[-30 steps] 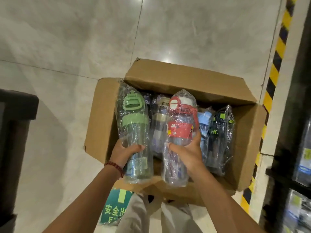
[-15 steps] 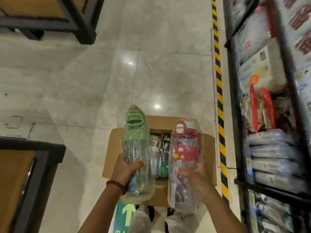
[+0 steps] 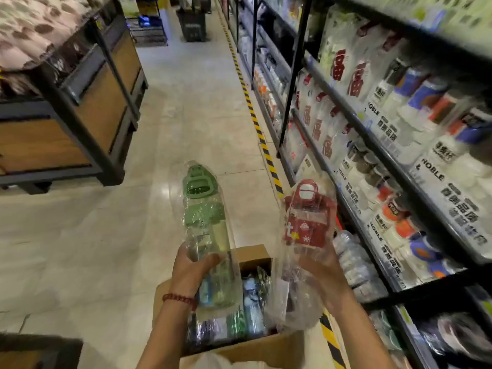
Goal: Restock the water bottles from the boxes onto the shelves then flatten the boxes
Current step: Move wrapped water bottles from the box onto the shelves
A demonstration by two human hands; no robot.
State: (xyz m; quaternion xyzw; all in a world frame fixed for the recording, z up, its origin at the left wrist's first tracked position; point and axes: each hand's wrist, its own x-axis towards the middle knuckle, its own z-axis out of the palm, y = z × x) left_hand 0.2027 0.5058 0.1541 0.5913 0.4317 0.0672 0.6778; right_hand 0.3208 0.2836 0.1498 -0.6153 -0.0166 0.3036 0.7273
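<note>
Shop aisle, shelves (image 3: 372, 145) right. Left hand (image 3: 190, 270) grips green bottle (image 3: 206, 235), right hand (image 3: 323, 275) red bottle (image 3: 308, 217); box (image 3: 255, 350) remains stocked, unflattened.

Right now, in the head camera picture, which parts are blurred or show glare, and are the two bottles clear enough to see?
Head view: the shelves at right are smeared by motion blur and bent by the wide lens; a ceiling light glares on the floor; the green bottle in the left hand and the red bottle in the right hand stay fairly sharp, though their plastic wrap reflects light.
</note>
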